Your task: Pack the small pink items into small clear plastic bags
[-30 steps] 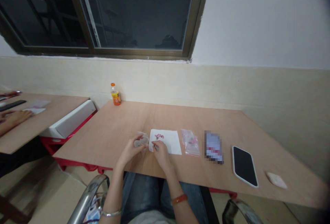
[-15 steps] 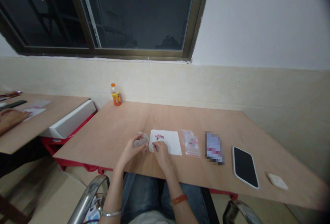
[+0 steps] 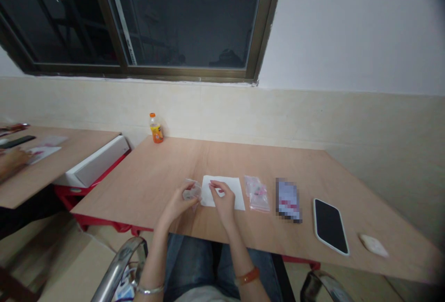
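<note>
My left hand [image 3: 179, 204] is closed on a small clear plastic bag [image 3: 192, 192], held just left of a white sheet of paper [image 3: 236, 193]. A little pink shows at the bag's lower end. Over the paper, the fingers of my right hand [image 3: 224, 202] are bent into a pinch, with the fingertips near the sheet's upper left. The spot where small pink pieces lay is now covered by this hand. Whatever sits between its fingertips is too small to name. To the right of the paper lies another clear bag [image 3: 257, 194] with pink bits inside.
A blurred-out packet [image 3: 288, 200], a dark-screened tablet or phone [image 3: 330, 226] and a whitish flat object [image 3: 373, 245] lie to the right. An orange drink bottle [image 3: 156, 129] stands at the back left. Another person's hand [image 3: 14, 160] rests on the neighbouring table.
My right hand has moved up and slightly right over the paper, covering the pink pieces. My left hand stays nearly still with the bag. The other person's hand has drawn back left.
</note>
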Tool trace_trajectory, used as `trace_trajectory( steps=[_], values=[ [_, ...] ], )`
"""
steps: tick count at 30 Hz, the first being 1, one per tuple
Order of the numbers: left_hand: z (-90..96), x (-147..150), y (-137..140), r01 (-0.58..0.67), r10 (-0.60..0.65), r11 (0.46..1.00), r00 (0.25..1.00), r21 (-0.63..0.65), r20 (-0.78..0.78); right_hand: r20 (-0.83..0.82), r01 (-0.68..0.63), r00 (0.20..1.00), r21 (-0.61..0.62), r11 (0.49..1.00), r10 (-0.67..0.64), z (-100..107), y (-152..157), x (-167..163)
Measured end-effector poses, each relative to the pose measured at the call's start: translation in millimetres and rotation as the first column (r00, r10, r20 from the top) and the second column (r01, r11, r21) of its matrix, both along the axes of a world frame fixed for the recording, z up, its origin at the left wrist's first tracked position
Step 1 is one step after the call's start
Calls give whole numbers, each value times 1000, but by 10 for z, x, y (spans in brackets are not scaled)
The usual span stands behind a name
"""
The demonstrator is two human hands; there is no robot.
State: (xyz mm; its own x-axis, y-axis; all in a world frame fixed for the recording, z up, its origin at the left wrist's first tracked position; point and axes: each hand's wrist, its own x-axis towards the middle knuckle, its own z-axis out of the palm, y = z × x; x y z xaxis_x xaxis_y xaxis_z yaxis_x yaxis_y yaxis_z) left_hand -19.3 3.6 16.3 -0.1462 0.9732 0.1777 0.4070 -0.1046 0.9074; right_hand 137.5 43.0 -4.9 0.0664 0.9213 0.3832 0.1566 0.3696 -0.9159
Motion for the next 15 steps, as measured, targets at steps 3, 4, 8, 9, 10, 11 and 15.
trace_trajectory(
  steps=[3,4,8,9,10,11,15],
  values=[
    [13,77,-15,25,-24,999,999,25,-38,-38,-4,999,2,1000,4,194,-97,-4],
    [27,108,-20,49,-47,998,998,40,-46,-31,-11,999,11,1000,12,232,-124,-6],
    [96,214,-31,108,-102,990,992,90,-72,43,-51,998,80,995,47,312,-170,19],
    [109,228,-30,102,-95,990,992,97,-78,59,-65,997,100,993,59,330,-172,39],
    [117,238,-28,91,-83,990,993,104,-81,75,-85,994,116,990,76,353,-174,64],
    [120,244,-24,79,-70,991,994,110,-83,92,-110,991,129,985,99,380,-177,94],
    [111,258,-10,24,-17,991,998,131,-54,195,-243,956,109,964,219,480,-204,232]
  ],
)
